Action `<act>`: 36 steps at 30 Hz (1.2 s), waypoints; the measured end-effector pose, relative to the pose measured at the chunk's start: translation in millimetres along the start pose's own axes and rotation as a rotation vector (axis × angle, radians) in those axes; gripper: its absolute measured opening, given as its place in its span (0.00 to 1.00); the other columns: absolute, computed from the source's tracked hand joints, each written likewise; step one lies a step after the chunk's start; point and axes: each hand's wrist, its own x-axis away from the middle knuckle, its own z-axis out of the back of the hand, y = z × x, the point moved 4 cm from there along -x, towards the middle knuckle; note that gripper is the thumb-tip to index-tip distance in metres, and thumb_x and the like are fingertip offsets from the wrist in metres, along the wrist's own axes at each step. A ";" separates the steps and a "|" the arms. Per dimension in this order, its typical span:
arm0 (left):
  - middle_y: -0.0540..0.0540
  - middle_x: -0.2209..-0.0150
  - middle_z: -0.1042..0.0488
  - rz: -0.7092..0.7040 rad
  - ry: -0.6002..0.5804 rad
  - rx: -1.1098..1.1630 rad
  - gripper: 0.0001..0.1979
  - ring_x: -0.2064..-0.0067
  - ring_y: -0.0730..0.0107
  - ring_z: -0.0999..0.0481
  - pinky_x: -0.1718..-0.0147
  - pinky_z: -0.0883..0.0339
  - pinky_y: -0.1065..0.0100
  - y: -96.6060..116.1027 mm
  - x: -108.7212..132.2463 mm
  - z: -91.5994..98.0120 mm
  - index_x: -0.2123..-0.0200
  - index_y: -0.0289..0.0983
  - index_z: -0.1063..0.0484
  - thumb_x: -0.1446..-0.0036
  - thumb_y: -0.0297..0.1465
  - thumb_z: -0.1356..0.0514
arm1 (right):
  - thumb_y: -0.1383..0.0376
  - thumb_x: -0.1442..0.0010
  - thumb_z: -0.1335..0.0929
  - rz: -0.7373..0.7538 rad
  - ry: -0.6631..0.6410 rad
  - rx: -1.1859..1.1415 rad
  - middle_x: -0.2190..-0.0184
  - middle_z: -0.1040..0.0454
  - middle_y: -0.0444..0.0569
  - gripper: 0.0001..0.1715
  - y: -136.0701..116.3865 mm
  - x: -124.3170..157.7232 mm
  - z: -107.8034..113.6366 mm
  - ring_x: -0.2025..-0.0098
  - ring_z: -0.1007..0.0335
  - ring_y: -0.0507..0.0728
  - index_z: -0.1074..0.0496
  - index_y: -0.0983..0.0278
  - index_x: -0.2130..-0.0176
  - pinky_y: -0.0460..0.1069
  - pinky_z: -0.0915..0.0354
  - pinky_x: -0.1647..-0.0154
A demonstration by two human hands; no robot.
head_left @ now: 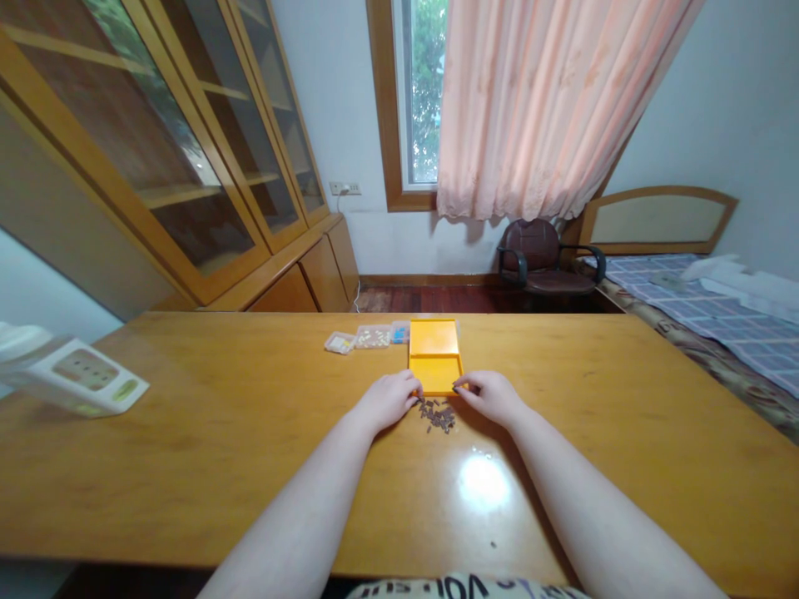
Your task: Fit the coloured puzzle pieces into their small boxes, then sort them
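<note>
An orange two-compartment tray (435, 356) lies on the wooden table (250, 433) in front of me. Just before its near edge sits a small heap of several dark little pieces (438, 413). My left hand (388, 400) rests at the tray's near left corner, fingers curled and pinched at the edge of the heap. My right hand (491, 394) rests at the tray's near right corner, fingers curled with the tips touching the tray's rim. What either hand pinches is too small to make out.
Small clear plastic boxes (371, 336) with white and blue bits stand left of the tray. A white carton (81, 376) lies at the table's left edge. Beyond the table are glass-door cabinets (187, 150), a dark armchair (543, 258) and a bed (717, 308).
</note>
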 end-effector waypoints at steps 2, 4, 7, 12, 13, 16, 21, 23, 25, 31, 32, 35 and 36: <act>0.48 0.60 0.29 0.005 -0.014 0.008 0.06 0.60 0.69 0.28 0.60 0.36 0.70 -0.9 0.1 0.4 0.63 0.41 0.28 0.44 0.30 0.44 | 0.60 0.41 0.37 -0.059 0.098 -0.013 0.71 0.23 0.48 0.16 6.2 -1.1 0.8 0.71 0.30 0.53 0.23 0.61 0.60 0.45 0.40 0.70; 0.48 0.61 0.29 0.005 -0.024 0.010 0.06 0.60 0.69 0.28 0.60 0.36 0.70 -1.4 0.3 0.5 0.64 0.41 0.28 0.44 0.30 0.44 | 0.60 0.41 0.38 -0.082 0.136 -0.014 0.71 0.23 0.48 0.17 9.1 -1.5 0.3 0.71 0.30 0.53 0.25 0.61 0.57 0.46 0.39 0.69; 0.48 0.62 0.29 -0.009 -0.034 -0.011 0.07 0.60 0.68 0.28 0.60 0.36 0.70 -1.1 0.4 0.2 0.63 0.42 0.27 0.44 0.30 0.44 | 0.60 0.41 0.38 -0.026 0.095 -0.006 0.71 0.23 0.48 0.17 3.7 -0.7 -0.9 0.72 0.30 0.53 0.25 0.61 0.57 0.45 0.39 0.69; 0.48 0.63 0.29 -0.010 -0.032 -0.071 0.07 0.62 0.69 0.28 0.63 0.36 0.71 -0.1 0.0 1.9 0.65 0.42 0.26 0.44 0.31 0.44 | 0.60 0.42 0.37 0.108 -0.116 0.064 0.70 0.22 0.46 0.13 -14.1 2.4 -6.3 0.70 0.29 0.52 0.23 0.60 0.65 0.44 0.40 0.68; 0.48 0.63 0.29 -0.010 -0.029 -0.077 0.07 0.63 0.69 0.29 0.64 0.37 0.71 0.1 -0.1 2.7 0.65 0.42 0.26 0.43 0.32 0.45 | 0.60 0.42 0.37 0.111 -0.139 0.089 0.69 0.22 0.46 0.13 -15.7 2.6 -7.5 0.69 0.28 0.53 0.23 0.59 0.65 0.44 0.40 0.68; 0.47 0.64 0.30 -0.012 -0.038 -0.085 0.08 0.64 0.70 0.29 0.64 0.37 0.71 0.5 0.1 4.1 0.66 0.41 0.26 0.43 0.32 0.45 | 0.61 0.41 0.37 0.111 -0.165 0.155 0.66 0.21 0.46 0.14 -17.7 1.9 -10.8 0.66 0.27 0.54 0.23 0.56 0.61 0.45 0.40 0.66; 0.47 0.64 0.30 -0.007 -0.033 -0.035 0.07 0.62 0.70 0.29 0.62 0.37 0.71 -1.4 1.5 5.2 0.67 0.39 0.27 0.43 0.31 0.45 | 0.62 0.41 0.37 0.098 -0.205 0.219 0.64 0.21 0.45 0.14 -18.7 0.0 -14.5 0.64 0.26 0.55 0.23 0.55 0.62 0.45 0.39 0.64; 0.47 0.63 0.29 -0.024 0.018 0.016 0.06 0.61 0.70 0.29 0.61 0.37 0.71 -1.9 1.2 6.9 0.66 0.39 0.27 0.43 0.30 0.45 | 0.61 0.41 0.37 0.082 -0.214 0.241 0.64 0.21 0.46 0.14 -19.9 -0.4 -14.2 0.63 0.26 0.55 0.23 0.56 0.62 0.45 0.39 0.64; 0.47 0.62 0.29 -0.016 0.109 0.054 0.07 0.60 0.69 0.29 0.60 0.37 0.70 -3.8 0.2 9.0 0.64 0.39 0.28 0.42 0.31 0.46 | 0.61 0.40 0.37 0.065 -0.222 0.267 0.65 0.21 0.47 0.14 -21.4 -0.7 -13.7 0.64 0.27 0.55 0.22 0.56 0.63 0.45 0.39 0.64; 0.46 0.61 0.29 0.089 0.261 0.028 0.11 0.59 0.68 0.29 0.57 0.37 0.68 -11.8 -2.7 7.6 0.57 0.40 0.28 0.41 0.31 0.47 | 0.61 0.40 0.39 0.073 -0.215 0.354 0.69 0.21 0.50 0.16 -26.3 -0.6 -13.0 0.68 0.27 0.55 0.22 0.60 0.68 0.45 0.41 0.69; 0.46 0.60 0.30 0.077 0.252 0.025 0.11 0.59 0.68 0.29 0.57 0.37 0.68 -11.1 -2.7 7.1 0.57 0.40 0.28 0.41 0.31 0.47 | 0.62 0.40 0.39 0.079 -0.211 0.357 0.69 0.21 0.50 0.16 -26.8 -0.6 -12.7 0.69 0.27 0.55 0.22 0.60 0.68 0.45 0.41 0.70; 0.47 0.61 0.30 0.007 0.197 0.021 0.08 0.60 0.69 0.29 0.59 0.37 0.69 -5.7 -1.9 6.7 0.62 0.41 0.27 0.43 0.31 0.45 | 0.63 0.41 0.38 0.089 -0.209 0.347 0.70 0.21 0.49 0.15 -27.6 -0.3 -12.1 0.70 0.27 0.55 0.23 0.60 0.68 0.45 0.42 0.70; 0.47 0.62 0.30 -0.020 0.170 0.017 0.07 0.60 0.69 0.29 0.59 0.37 0.70 -3.4 -1.6 6.2 0.63 0.41 0.26 0.43 0.31 0.44 | 0.63 0.41 0.38 0.092 -0.209 0.339 0.70 0.21 0.48 0.15 -27.8 -0.3 -11.8 0.69 0.27 0.55 0.23 0.60 0.68 0.45 0.42 0.70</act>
